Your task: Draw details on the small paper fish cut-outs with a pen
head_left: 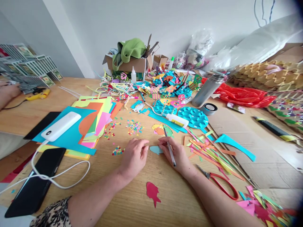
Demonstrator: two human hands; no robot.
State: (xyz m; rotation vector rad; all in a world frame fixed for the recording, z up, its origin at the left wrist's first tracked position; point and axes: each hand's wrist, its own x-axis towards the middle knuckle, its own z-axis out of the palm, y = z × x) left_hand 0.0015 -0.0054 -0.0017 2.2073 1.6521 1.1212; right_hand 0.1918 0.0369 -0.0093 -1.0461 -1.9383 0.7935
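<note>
Head view: we grip a clear plastic pen (170, 149) in our right hand (174, 154), which overlaps the pale-blue oval paper cutout (155, 149), its long axis crosswise toward our half-curled, seemingly empty left hand (134, 154).

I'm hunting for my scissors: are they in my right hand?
No, the scissors lie on the table, and the right hand holds a pen.

Wooden table (132, 201), strewn with confetti (134, 127), with paper stack (87, 121), blue cutout (155, 149), red cutout (152, 192), scissors (209, 175), colourful strips (213, 147); farther back, box (127, 64), flask (206, 91)
</note>
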